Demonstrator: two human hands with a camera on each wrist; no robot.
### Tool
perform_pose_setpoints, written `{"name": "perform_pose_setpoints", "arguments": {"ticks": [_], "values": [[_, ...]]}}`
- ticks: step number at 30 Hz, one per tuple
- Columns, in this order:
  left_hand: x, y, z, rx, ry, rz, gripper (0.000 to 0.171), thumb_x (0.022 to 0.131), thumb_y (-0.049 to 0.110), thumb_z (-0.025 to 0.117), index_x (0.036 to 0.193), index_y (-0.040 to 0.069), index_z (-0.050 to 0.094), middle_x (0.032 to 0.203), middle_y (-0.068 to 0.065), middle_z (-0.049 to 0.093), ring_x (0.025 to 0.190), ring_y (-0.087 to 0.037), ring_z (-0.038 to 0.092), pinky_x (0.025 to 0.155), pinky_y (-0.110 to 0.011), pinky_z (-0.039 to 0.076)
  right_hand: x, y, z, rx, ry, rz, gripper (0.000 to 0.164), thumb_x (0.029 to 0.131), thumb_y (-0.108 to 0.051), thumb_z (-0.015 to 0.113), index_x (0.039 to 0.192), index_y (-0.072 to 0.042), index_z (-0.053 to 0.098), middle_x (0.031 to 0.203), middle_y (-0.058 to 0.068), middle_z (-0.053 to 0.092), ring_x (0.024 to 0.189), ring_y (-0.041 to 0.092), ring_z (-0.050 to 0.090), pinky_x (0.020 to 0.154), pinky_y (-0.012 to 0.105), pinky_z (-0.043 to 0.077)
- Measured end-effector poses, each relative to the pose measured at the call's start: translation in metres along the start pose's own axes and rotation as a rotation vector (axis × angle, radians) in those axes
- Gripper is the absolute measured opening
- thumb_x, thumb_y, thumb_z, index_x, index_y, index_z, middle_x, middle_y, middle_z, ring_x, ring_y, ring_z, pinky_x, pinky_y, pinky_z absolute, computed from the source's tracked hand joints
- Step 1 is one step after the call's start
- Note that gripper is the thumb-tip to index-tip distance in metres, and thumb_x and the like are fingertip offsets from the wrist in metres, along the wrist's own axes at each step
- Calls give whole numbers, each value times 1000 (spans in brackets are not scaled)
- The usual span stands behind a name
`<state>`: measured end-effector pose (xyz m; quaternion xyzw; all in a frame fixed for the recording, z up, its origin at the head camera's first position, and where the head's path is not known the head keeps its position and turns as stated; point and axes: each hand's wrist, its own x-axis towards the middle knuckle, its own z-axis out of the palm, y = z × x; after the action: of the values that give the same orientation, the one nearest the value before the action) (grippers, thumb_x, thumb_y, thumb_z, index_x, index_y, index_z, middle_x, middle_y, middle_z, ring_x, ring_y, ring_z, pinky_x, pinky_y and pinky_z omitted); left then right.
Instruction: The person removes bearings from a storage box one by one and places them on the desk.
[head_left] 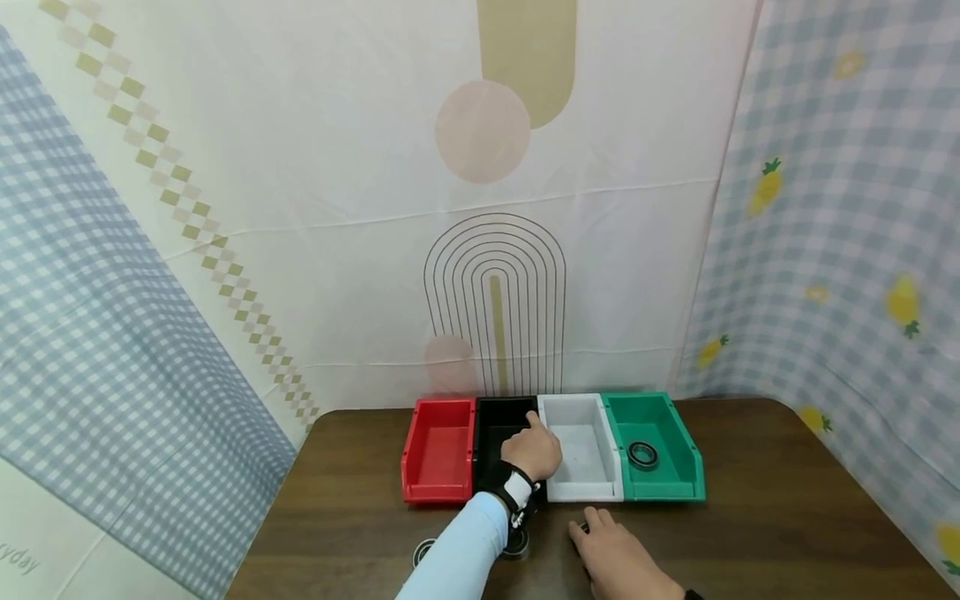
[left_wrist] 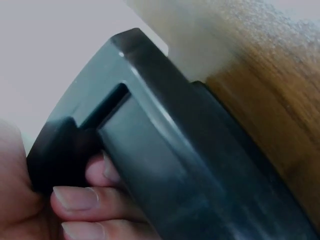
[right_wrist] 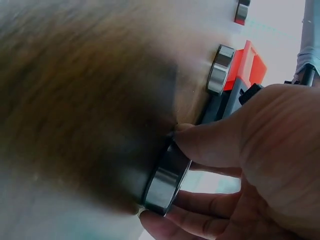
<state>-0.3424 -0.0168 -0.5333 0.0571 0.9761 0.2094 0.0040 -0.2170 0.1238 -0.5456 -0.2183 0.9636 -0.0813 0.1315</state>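
Observation:
My left hand point(head_left: 532, 452) reaches over the right side of the black bin point(head_left: 491, 429), one digit stretched toward the back. In the left wrist view its other fingers point(left_wrist: 82, 199) curl round the edge of that bin, partly hidden by the dark plastic. Low on the table before the white bin point(head_left: 583, 450), my right hand point(head_left: 618, 554) pinches a ball bearing point(right_wrist: 164, 182) between thumb and fingers; its shiny steel rim shows in the right wrist view. A second bearing point(head_left: 517, 546) lies beside the left forearm, and a third bearing point(head_left: 422, 550) farther left.
A red bin point(head_left: 440, 450) stands left of the black one. At the right end of the row is a green bin point(head_left: 660, 479) with a bearing point(head_left: 642, 455) in it. The wooden table point(head_left: 345, 500) backs onto a patterned curtain point(head_left: 360, 292).

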Motion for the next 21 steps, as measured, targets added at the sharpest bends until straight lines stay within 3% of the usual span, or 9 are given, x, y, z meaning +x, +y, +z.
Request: {"name": "perform_pose_setpoints", "arguments": {"ticks": [4,7,11,15,21], "values": [[0,0,0,2,24,6,61,111,29,42,158,-10,33,55,-6,55,48,-23,50,48,-38,38,-3,7,-8,113,12,16,53,94,-36,82,136,-7,70,122,11,66,112,32,64,90,49,57],[-4,4,-5,4,33,-18,60,110,28,46,157,-9,37,59,-10,59,49,-25,53,48,-39,41,-12,14,-16,163,89,-18,60,94,-41,81,138,-4,68,129,13,69,119,35,67,96,54,57],[-7,5,-2,36,120,-31,56,109,33,53,148,-6,49,70,-15,68,55,-27,60,52,-41,47,-24,23,-29,135,268,-70,55,96,-39,79,135,-3,70,126,10,71,118,31,68,97,53,57],[-10,5,-2,85,196,-34,59,106,45,58,141,-3,59,83,-18,76,63,-30,69,55,-43,53,-29,31,-41,122,375,-33,47,95,-38,80,130,-6,74,124,6,73,121,29,67,100,51,57],[-21,6,-9,112,303,33,60,102,51,65,132,0,66,98,-19,77,78,-33,73,63,-45,58,-29,48,-49,72,553,-18,37,94,-33,83,121,-9,78,115,3,75,112,24,69,94,46,60]]}}
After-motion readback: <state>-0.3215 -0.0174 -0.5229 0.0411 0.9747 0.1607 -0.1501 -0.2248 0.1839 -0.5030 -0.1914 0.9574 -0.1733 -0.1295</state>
